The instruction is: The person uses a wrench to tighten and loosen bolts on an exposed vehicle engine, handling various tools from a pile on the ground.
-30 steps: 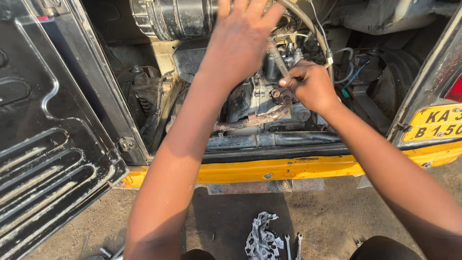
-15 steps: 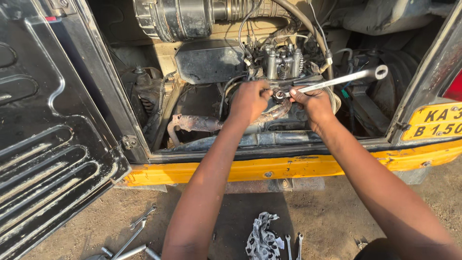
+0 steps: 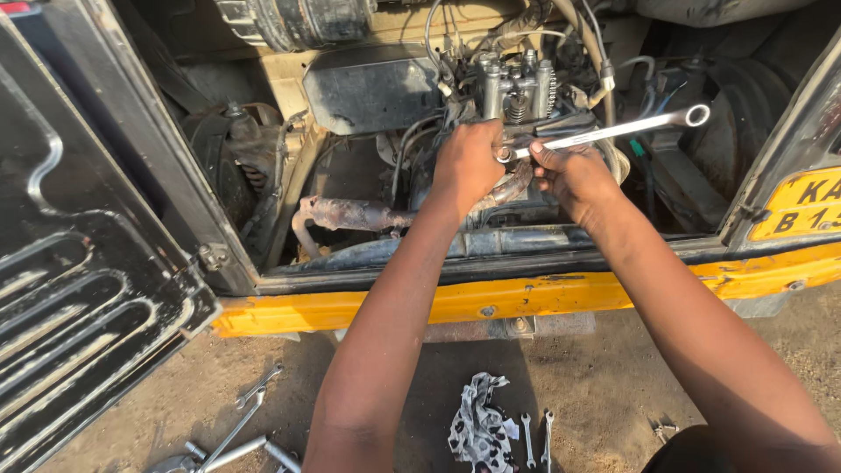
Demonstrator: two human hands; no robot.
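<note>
The open engine bay [image 3: 263, 79] of a yellow-edged vehicle holds a grimy engine [image 3: 512, 88] at its middle, a ribbed black hose [image 3: 298, 17] at the far left, a rusty exhaust pipe [image 3: 350, 213] low on the left, and loose wires and cables on the right. Both arms reach in from the near side over the yellow sill [image 3: 526, 298]. The left hand [image 3: 469, 166] is clenched around a part just below the engine's top, knuckles up. The right hand [image 3: 574, 175] grips the near end of a long silver ring spanner [image 3: 613, 133], which slants up and right, its ring end free in the air near the right wall. A hinged black door [image 3: 79, 263] hangs open at the left. On the dirt floor lie a patterned rag [image 3: 477, 425], two small spanners [image 3: 536, 438] just right of it, and more tools [image 3: 236, 429] at the near left.
</note>
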